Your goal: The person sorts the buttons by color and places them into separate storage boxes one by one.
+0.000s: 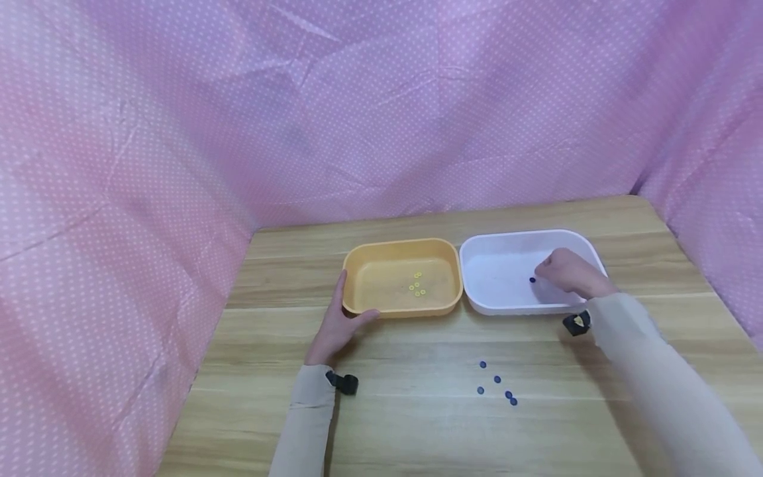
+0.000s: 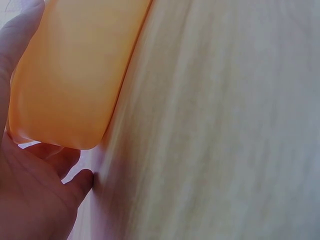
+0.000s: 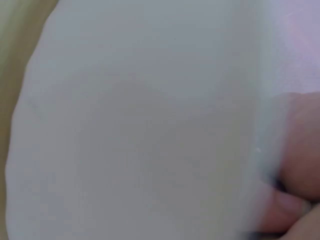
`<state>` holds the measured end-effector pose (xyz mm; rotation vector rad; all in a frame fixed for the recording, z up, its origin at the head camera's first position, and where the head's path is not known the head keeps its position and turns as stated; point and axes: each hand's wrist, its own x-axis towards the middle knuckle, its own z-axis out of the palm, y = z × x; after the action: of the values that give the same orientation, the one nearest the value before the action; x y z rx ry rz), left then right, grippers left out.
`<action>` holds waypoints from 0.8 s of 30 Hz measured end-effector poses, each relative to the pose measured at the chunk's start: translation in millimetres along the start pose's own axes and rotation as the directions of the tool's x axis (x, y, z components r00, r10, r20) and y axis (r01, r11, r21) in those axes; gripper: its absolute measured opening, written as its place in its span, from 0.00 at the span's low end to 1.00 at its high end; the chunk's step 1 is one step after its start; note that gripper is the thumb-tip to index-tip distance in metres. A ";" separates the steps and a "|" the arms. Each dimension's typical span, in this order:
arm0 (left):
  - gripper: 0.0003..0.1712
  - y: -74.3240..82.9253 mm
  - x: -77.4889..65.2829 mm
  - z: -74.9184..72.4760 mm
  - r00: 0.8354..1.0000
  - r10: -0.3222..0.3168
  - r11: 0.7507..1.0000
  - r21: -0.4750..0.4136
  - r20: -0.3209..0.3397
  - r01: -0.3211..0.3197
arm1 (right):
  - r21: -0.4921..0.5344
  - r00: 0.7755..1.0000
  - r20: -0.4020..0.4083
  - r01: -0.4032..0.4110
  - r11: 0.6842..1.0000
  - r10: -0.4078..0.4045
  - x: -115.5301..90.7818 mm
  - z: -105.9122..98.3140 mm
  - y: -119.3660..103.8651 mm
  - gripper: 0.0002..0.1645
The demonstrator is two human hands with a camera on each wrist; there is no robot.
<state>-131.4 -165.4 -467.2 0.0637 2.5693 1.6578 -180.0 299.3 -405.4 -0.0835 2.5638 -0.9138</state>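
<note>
My left hand holds the near left corner of a yellow-orange tray, its thumb along the front and its fingers at the left end. Several small yellow button-like rings lie inside that tray. In the white tray, to the right, my right hand has its fingers curled low over the floor. Between its fingertips, the right wrist view shows the edge of a dark button-like disc, partly hidden. Another dark blue disc lies on the tray floor just left of the fingers.
Several loose dark blue discs lie on the wooden table in front of the white tray. The two trays stand side by side, their ends nearly touching. Pink dotted cloth hangs behind the table and at both sides.
</note>
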 end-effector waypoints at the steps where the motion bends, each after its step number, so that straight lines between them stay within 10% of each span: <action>1: 0.68 -0.5 0.1 0.1 1.000 -0.001 1.000 0.000 0.000 0.001 | 0.015 1.000 -0.012 0.010 1.000 -0.010 -3.6 -0.3 -2.8 0.23; 14: 0.68 -1.3 3.3 0.8 1.000 -0.014 1.000 0.006 0.002 0.014 | 0.032 0.976 -0.173 0.142 0.989 -0.134 -77.6 11.9 -45.4 0.21; 24: 0.68 -2.8 4.8 0.7 1.000 -0.002 1.000 0.000 0.008 0.002 | 0.064 0.981 -0.094 0.175 0.983 -0.168 -107.8 75.2 -45.1 0.08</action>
<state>-136.1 -165.6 -470.2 0.0678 2.5627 1.6534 -55.1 240.1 -390.9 -0.2523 2.6333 -1.0949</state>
